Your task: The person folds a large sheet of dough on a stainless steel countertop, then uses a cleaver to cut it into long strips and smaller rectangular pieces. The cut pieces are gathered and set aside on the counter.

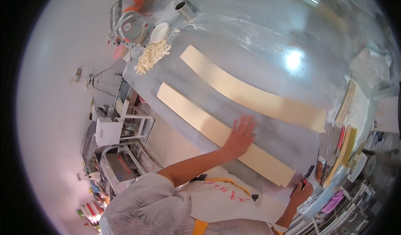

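Observation:
Two long, flat strips of pale dough lie side by side on a grey worktop (275, 147). My left hand (239, 138) is over the near dough strip (194, 116), its fingers spread and blurred; whether it touches the dough I cannot tell. The far dough strip (250, 95) curves across the worktop beyond my fingertips. At the right end of the near strip, my right hand (303, 192) is closed around a black-and-red handled tool (304, 181). Its working end is too small to make out.
Cut dough strips (152, 57) are heaped beside a white bowl (160, 32) and a metal cup (185, 12). Along the right edge lie a red-handled tool (341, 138), a wooden-handled knife (319, 172) and a brush (346, 147). A plastic bag (369, 67) sits farther back.

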The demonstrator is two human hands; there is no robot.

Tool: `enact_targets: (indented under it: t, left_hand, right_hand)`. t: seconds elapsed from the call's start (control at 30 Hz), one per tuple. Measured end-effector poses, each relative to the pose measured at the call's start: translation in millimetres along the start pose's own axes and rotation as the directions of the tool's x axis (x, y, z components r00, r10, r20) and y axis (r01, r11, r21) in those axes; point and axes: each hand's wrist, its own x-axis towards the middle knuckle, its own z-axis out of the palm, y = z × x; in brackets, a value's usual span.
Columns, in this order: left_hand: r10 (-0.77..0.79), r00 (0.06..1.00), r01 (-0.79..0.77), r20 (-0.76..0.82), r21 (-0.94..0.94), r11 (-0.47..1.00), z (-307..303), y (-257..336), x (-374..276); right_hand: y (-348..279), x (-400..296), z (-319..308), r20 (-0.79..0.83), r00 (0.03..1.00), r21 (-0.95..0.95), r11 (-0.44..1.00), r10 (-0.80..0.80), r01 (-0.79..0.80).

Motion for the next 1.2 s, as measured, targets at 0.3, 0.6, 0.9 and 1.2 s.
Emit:
enact_targets:
  t: [0.3,0.6,0.9,1.2]
  left_hand:
    - [-0.483,0.816,0.507,-0.318,-0.009,0.862,7,-121,-51]
    - [-0.465,0.834,0.495,-0.296,0.030,0.868,-32,-200,-57]
    - [-0.411,0.862,0.421,-0.297,-0.031,0.907,-57,-229,-67]
    - [-0.453,0.860,0.452,-0.237,-0.060,0.890,-55,-240,-68]
  right_hand:
    - [-95,-8,5,-0.070,0.989,0.128,0.982,-0.128,0.136]
    - [-339,39,-11,-0.186,0.856,0.216,0.830,-0.482,0.514]
    - [-696,323,-72,-0.488,0.326,-0.175,0.456,-0.810,0.873]
    - [-826,426,-59,-0.420,0.456,-0.278,0.590,-0.784,0.758]
